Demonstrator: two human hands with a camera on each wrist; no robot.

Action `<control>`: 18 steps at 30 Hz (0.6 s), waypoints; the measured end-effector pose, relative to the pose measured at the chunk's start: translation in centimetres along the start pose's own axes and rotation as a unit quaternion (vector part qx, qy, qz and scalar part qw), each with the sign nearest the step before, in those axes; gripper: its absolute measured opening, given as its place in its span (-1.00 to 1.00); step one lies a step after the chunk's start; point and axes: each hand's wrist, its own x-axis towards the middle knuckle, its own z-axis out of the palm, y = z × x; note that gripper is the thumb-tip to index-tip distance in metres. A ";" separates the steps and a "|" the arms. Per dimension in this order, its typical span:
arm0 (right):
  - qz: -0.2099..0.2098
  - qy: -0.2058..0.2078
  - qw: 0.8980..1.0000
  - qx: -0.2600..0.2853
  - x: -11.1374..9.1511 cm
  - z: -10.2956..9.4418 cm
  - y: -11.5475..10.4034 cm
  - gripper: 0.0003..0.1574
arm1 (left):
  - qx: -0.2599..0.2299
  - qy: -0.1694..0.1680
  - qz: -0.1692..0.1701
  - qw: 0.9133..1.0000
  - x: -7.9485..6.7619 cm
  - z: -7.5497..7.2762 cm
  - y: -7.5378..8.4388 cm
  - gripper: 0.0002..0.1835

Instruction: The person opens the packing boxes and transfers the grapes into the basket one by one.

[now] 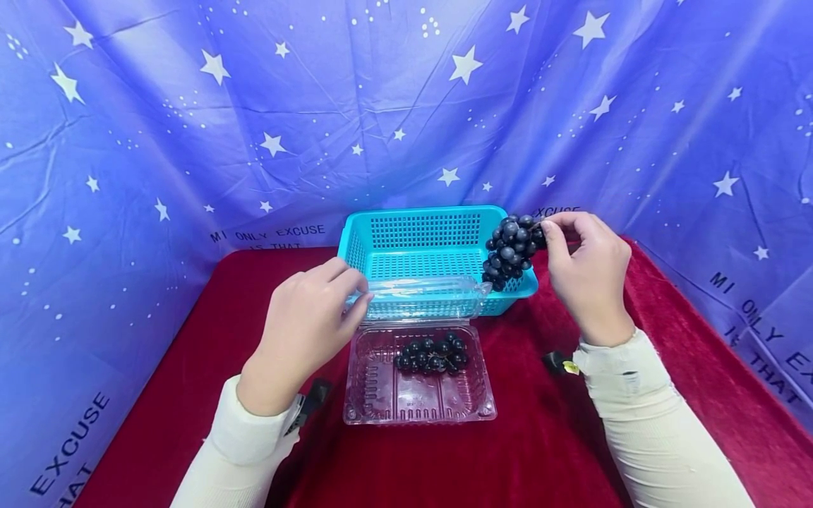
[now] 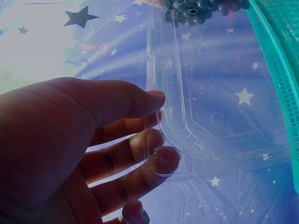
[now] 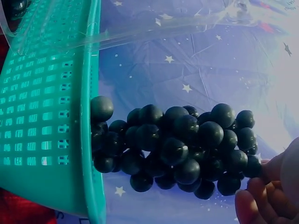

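Left hand [image 1: 303, 330] pinches raised lid [image 1: 425, 293] of clear plastic clamshell [image 1: 416, 406]. Right hand [image 1: 587, 267] grips black grape bunch [image 1: 506, 252] by stem end, hung at right end of turquoise basket [image 1: 425, 230]. Assessed part-done: lid open, one bunch lifted, not yet released; second bunch [image 1: 422, 356] lies in clamshell.

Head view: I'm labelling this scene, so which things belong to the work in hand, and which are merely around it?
Likely in use:
right hand, holding a raised grape bunch
left hand, holding the clear lid
clear tray
second grape bunch
turquoise basket

Surroundings:
red cloth
starry backdrop
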 end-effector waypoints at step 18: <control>0.008 -0.022 0.999 -0.021 0.0 -0.1 0.5 -0.80 | 0.002 -0.004 -0.001 1.000 0.0 0.0 0.0 -0.95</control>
